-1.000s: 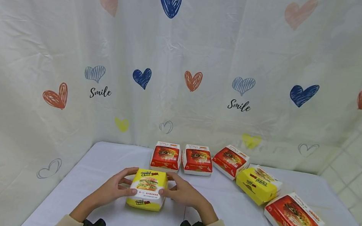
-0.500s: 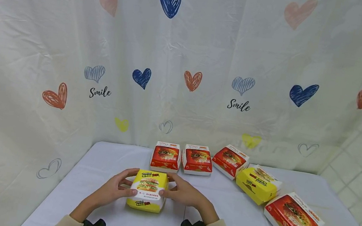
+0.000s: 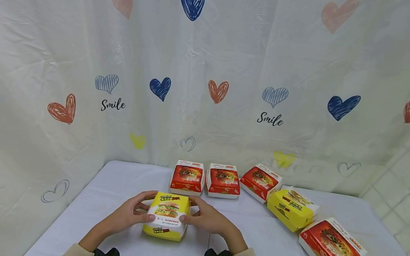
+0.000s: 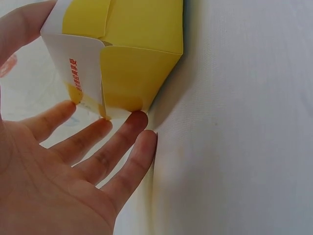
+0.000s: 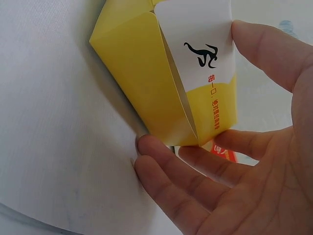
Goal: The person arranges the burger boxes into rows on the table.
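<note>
Fingers of left hand [image 3: 132, 212] and right hand [image 3: 211, 218] grasp yellow box [image 3: 168, 210], just in front of leftmost red box [image 3: 187, 179]. Barely changed over last second; probably just steadying it.

You can read "Smile" twice in black script on the curtain [image 3: 239, 54], plus a cut-off "Sm" at its right edge. On your nearest yellow box [image 3: 167, 215], beside a black brush-stroke sign, red characters begin "每一口"; the red boxes' [image 3: 224, 183] print is too small.
</note>
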Demonstrator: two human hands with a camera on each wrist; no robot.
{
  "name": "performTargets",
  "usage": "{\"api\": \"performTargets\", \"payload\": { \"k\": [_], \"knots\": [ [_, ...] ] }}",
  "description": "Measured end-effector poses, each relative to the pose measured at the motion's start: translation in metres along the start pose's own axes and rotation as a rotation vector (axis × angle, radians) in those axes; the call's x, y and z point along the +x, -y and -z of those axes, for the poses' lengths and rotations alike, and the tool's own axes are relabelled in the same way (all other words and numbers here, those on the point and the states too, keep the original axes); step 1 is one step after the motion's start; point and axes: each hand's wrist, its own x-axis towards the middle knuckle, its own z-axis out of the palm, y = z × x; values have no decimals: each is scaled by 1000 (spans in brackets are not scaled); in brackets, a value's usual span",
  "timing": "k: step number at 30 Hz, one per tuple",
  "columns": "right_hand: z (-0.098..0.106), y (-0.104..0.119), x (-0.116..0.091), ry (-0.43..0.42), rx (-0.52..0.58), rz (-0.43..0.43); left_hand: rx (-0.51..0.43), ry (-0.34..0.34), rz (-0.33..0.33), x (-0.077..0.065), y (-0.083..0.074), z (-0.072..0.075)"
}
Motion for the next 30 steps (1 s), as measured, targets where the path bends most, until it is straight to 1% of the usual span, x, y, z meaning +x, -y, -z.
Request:
{"api": "performTargets", "payload": {
  "k": [11,17,30],
  "knots": [
    [-1,4,-3,1,6,9,3,5,5,-1,-3,2],
    [-2,4,-2,3,11,12,11,-8,21,-2,-5,3],
    [-2,2,-1,0,2,22,13,-14,15,-1,-4,3]
  ]
}}
